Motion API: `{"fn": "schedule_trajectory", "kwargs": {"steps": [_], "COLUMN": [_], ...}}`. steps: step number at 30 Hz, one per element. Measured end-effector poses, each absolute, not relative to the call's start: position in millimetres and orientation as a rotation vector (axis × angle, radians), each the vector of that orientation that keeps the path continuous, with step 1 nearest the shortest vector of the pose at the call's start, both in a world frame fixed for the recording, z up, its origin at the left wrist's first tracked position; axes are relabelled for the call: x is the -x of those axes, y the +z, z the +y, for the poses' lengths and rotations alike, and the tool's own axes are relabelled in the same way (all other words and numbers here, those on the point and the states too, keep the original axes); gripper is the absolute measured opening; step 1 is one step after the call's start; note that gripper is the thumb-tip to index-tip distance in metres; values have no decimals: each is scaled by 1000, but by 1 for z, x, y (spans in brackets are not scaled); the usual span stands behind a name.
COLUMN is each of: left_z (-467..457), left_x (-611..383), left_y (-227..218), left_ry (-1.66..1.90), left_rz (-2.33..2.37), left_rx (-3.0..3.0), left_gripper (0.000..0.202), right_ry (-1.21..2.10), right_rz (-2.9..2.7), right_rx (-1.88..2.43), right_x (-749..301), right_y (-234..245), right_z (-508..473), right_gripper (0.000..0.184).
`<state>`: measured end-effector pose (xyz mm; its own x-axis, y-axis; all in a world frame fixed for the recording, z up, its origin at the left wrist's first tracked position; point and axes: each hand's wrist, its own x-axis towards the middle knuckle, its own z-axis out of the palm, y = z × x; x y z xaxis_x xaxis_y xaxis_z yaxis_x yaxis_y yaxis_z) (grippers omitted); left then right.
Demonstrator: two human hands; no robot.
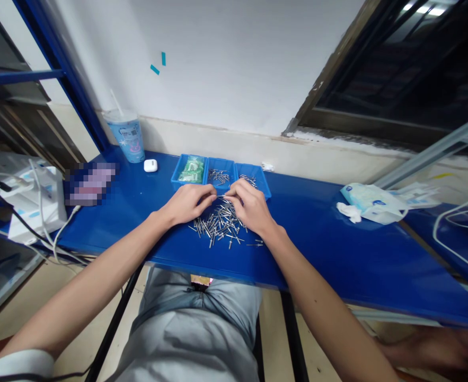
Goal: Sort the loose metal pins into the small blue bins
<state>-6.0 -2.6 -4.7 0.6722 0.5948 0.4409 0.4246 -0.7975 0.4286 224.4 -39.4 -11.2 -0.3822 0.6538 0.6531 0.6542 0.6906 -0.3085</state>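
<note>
One blue workbench (pixel 313 239) runs along a white wall (pixel 226 63), carrying three blue trays (pixel 221 160) side by side, one blue plastic cup (pixel 128 137) and one white earbud case (pixel 150 165). Green packets (pixel 191 171) fill the leftmost tray; tray pins (pixel 218 176) lie in the other two. The left hand (pixel 188 204) and right hand (pixel 249 207) curl inward, fingertips (pixel 213 195) meeting just above a loose heap of metal pins (pixel 220 225) on the bench before the trays; any pinched pin is too small to tell.
</note>
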Motion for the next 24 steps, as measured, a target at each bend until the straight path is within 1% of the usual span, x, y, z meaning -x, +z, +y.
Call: {"fn": "schedule_trajectory", "kwargs": {"steps": [6, 12, 18, 21, 24], "left_z": [-6, -5, 4, 6, 0], "left_x": [4, 4, 18, 23, 19], "left_y": [-5, -4, 3, 8, 11], "left_ry": [839, 909, 916, 833, 790], "left_rz": [777, 801, 880, 806, 709], "left_rx": [-2694, -2662, -2501, -2460, -2518], "left_gripper": [28, 29, 26, 23, 28], "right_ry": [92, 38, -39, -173, -259], "right_rz": [-2174, -2166, -1922, -1661, -1482], "right_rx": [1057, 1165, 1075, 1180, 1360], "right_x": [-217, -215, -235, -248, -258], "right_y": [-9, -8, 2, 4, 1], "right_z": [-44, -42, -40, -38, -32], "right_gripper": [23, 30, 22, 19, 18]}}
